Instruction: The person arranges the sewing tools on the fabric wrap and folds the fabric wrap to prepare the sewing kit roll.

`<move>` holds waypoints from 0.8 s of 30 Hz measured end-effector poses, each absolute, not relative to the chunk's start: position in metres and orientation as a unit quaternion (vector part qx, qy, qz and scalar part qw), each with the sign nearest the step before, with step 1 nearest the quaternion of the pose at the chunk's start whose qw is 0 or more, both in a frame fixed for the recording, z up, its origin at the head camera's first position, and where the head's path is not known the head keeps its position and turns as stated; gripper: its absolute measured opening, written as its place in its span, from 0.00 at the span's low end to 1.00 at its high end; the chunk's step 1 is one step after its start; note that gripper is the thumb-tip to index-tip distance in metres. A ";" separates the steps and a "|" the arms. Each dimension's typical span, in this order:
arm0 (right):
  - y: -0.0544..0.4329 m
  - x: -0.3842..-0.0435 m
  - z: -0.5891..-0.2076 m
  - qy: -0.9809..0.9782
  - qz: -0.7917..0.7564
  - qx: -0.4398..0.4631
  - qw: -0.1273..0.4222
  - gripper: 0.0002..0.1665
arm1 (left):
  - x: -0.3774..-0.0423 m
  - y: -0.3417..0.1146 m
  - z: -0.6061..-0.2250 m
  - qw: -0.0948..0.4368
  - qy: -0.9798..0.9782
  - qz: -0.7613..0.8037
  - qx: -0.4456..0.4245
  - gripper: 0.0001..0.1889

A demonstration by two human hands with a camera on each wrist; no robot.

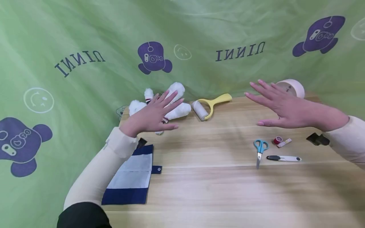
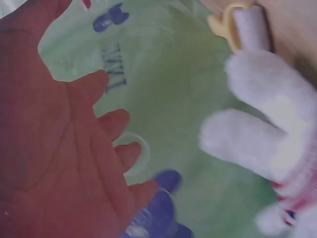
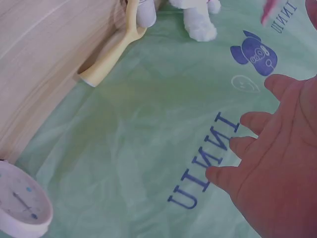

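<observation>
My left hand (image 1: 151, 115) hovers with fingers spread, in front of a white plush toy (image 1: 178, 110) that it partly hides. In the left wrist view the palm (image 2: 64, 134) is bare, and the plush toy (image 2: 262, 99) lies beyond the fingertips. My right hand (image 1: 293, 107) is raised the same way, partly covering a round pale clock (image 1: 297, 87). Its palm (image 3: 282, 163) holds nothing in the right wrist view, where the clock's face (image 3: 22, 198) shows. Between the hands, at the table's back, lies a yellow-handled lint roller (image 1: 218, 100).
Blue-handled scissors (image 1: 260, 148), a red thread spool (image 1: 277, 140), a small patterned strip (image 1: 284, 143) and a slim black-and-white tool (image 1: 283, 158) lie at right. An unfolded navy-and-grey fabric case (image 1: 134, 174) lies at left. A green printed cloth (image 1: 199, 76) hangs behind the wooden table (image 1: 214, 196).
</observation>
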State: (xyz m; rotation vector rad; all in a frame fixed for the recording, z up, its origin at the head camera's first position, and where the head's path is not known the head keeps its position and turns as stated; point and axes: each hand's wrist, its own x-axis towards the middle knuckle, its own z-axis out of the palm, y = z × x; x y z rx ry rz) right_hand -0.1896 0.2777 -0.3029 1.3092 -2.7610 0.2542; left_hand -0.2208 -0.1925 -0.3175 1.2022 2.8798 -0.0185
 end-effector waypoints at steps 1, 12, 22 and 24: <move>0.278 -0.188 -0.302 -0.903 0.087 0.420 0.030 0.55 | -0.217 -0.202 -0.321 0.025 0.927 0.003 0.374 0.49; 0.312 -0.160 -0.339 -0.942 0.091 0.322 0.034 0.21 | -0.139 -0.307 -0.376 0.163 0.954 0.089 0.235 0.54; 0.330 -0.145 -0.400 -0.953 0.100 0.286 -0.012 0.13 | -0.087 -0.360 -0.432 0.166 0.970 0.081 0.157 0.71; 0.325 -0.146 -0.408 -0.956 0.098 0.276 -0.019 0.12 | -0.081 -0.361 -0.445 0.178 0.967 0.101 0.152 0.74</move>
